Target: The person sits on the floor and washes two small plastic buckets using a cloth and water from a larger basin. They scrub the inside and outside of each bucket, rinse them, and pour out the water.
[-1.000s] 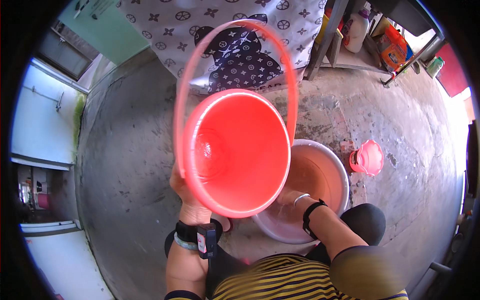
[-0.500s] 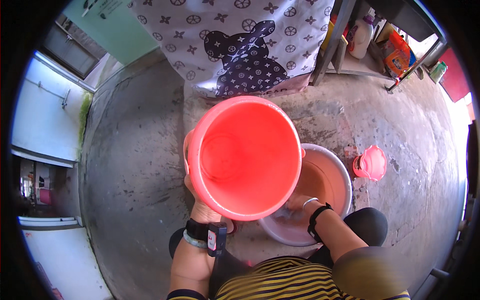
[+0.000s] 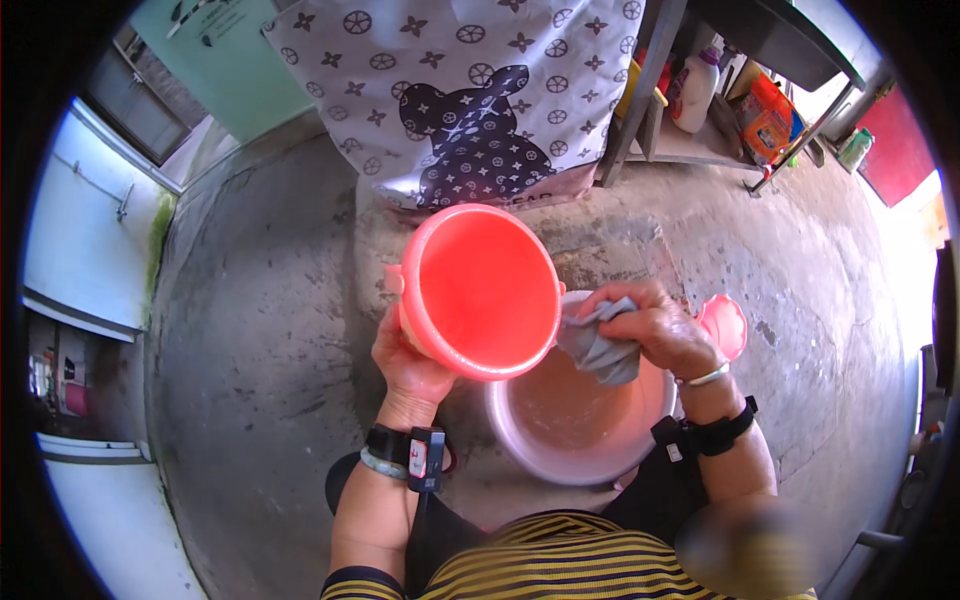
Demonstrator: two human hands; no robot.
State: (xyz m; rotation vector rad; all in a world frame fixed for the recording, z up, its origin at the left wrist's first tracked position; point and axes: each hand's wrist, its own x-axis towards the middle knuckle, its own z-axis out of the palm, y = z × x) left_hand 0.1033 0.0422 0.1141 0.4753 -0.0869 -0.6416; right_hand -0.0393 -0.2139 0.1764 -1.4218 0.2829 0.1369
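Note:
My left hand grips the side of a red-orange plastic bucket, holding it tilted above the concrete floor with its mouth toward me. My right hand is closed on a wet grey cloth, lifted just above a pink wash basin that stands on the floor with cloudy water in it. The cloth hangs beside the bucket's right rim. Both wrists wear dark bands.
A small pink scoop lies right of the basin. A large patterned white bag stands behind the bucket. A shelf with a white bottle and colourful packages is at the back right. Grey concrete floor spreads to the left.
The bucket has been lowered and moved left, away from the camera. My right hand has come up out of the basin holding the grey cloth.

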